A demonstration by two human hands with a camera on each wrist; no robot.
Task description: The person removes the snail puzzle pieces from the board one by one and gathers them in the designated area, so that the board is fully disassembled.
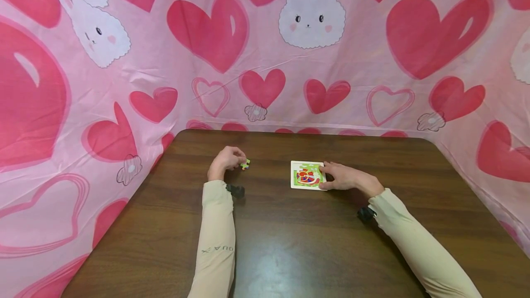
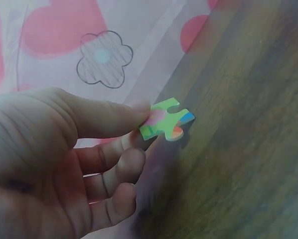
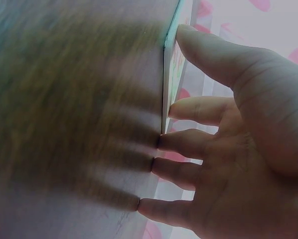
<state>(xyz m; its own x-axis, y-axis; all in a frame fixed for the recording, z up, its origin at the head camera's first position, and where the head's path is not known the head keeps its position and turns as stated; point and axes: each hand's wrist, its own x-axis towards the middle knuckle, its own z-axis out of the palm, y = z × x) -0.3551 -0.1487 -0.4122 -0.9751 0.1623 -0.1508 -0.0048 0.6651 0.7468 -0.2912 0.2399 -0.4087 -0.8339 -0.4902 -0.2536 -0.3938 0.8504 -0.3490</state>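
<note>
In the head view my left hand (image 1: 225, 160) is at the left of the table, pinching a small jigsaw piece (image 1: 246, 164) between thumb and forefinger. The left wrist view shows this piece (image 2: 161, 119) as light green with pink, blue and orange patches; the other fingers curl loosely below it. Right of centre lies a flat, square jigsaw board (image 1: 292, 178) with a white border and a colourful picture. Along its right edge rests my right hand (image 1: 348, 177), thumb and forefinger touching the board. Its remaining fingertips (image 3: 171, 172) touch the tabletop, fairly straight.
The brown wooden table (image 1: 281, 243) has rounded far corners. Behind it and along both sides hangs a pink cloth (image 1: 265, 49) printed with hearts and rabbits. Each wrist carries a small black camera, such as the left camera (image 1: 236, 191).
</note>
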